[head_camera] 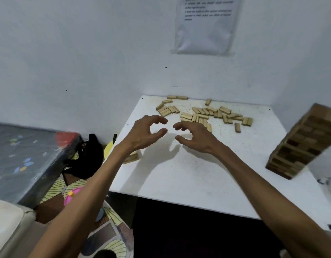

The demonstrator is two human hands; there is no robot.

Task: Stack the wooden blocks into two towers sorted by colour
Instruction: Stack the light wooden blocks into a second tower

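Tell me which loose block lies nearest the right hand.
The block at the near edge of the pile, just beyond the knuckles of the right hand. The lone block further right and all the others lie farther off.

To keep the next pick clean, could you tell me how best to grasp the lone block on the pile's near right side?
Probably pinch the lone block across its long sides at mid-length, from above, with the right hand. It lies flat, clear of the pile, its length running near to far, leaving both sides free.
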